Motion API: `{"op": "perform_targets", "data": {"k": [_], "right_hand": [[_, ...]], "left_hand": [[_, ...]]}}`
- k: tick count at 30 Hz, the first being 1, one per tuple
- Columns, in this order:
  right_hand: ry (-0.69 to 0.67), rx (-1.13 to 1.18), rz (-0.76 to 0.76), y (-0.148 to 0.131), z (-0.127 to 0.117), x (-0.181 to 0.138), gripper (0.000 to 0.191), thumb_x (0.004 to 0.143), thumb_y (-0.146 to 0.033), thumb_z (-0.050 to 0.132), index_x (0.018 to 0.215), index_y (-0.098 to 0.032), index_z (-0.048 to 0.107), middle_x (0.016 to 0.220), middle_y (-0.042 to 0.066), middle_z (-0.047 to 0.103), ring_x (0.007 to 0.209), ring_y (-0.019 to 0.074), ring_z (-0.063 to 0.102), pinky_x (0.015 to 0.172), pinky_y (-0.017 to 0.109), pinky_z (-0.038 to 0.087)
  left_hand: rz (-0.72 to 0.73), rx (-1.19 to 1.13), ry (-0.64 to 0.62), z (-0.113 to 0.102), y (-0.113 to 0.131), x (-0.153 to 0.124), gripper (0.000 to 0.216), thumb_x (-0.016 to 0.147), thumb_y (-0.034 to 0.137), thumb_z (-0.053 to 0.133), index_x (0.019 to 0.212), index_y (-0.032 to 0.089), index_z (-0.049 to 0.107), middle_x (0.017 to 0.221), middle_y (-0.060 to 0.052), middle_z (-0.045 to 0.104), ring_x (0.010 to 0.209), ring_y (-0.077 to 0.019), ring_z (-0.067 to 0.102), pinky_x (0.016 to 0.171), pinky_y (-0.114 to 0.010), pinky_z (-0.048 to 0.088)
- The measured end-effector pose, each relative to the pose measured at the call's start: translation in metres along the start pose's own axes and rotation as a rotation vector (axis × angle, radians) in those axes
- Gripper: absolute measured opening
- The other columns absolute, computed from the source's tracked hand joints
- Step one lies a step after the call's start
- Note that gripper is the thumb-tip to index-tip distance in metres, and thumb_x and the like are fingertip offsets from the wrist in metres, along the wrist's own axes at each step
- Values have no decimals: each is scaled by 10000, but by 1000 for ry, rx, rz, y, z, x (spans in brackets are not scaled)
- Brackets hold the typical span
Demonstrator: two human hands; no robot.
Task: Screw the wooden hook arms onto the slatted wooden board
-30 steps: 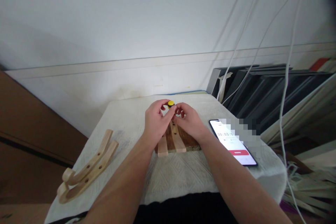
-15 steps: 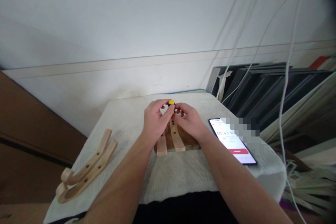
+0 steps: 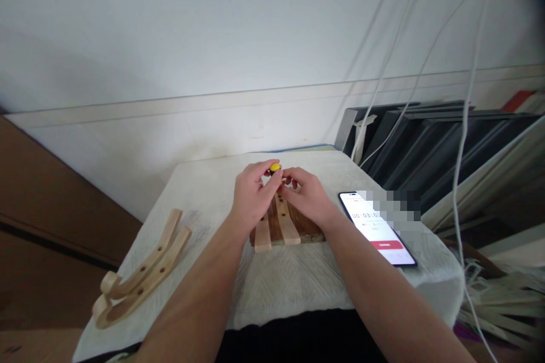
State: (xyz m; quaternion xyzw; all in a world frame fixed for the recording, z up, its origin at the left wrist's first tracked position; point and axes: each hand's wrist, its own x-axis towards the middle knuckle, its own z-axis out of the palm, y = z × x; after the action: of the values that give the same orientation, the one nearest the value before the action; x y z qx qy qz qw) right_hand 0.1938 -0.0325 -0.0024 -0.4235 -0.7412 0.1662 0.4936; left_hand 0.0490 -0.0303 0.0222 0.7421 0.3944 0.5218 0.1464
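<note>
Centrally, the left grip (image 3: 255, 190) held the yellow-topped tool (image 3: 275, 168) over a wooden strip (image 3: 289, 229); whether the right grip (image 3: 304, 191), just beside, held anything could not be told.

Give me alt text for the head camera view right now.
The left hand holds a yellow-topped object, with the right hand close beside it, above wooden strips on a brown board. Two wooden hooks lie left, a phone right.

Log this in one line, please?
left hand: holds yellow-topped black round handle; right hand: beside it; pale wooden strips: on brown wooden board
</note>
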Motion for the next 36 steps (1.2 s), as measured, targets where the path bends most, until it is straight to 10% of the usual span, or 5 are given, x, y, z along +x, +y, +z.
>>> {"op": "perform_targets", "data": {"k": [6,14,21,36], "right_hand": [[27,2,93,1,1,1,140,736,-295,609,836,-197,616,783,17,620,693,152,532,664,302,422],[229,115,247,3,-2,4,294,741,-478,611,780,-188,581,688,4,577,621,144,507,599,283,390],[455,6,561,34,-8,8,421,734,-587,529,763,-173,596,722,46,629,662,181,536,610,295,353],[471,486,748,36,-3,12,314,711,-508,553,748,-196,556,778,21,623,713,150,536,592,262,387]], "left_hand": [[-29,-29,-14,2,-2,-2,297,830,288,551,1100,199,638,991,-58,695,827,-166,609,703,-293,474],[-199,132,276,2,-17,1,260,837,299,503,1024,157,614,1020,-78,653,880,-187,578,835,-340,449],[-577,219,-33,10,-26,1,546,829,455,472,1226,80,466,1173,-200,568,1035,-273,562,867,-386,430],[-388,10,-18,-3,-64,9,256,812,271,486,983,126,610,853,-77,655,773,-176,610,740,-311,470]]}}
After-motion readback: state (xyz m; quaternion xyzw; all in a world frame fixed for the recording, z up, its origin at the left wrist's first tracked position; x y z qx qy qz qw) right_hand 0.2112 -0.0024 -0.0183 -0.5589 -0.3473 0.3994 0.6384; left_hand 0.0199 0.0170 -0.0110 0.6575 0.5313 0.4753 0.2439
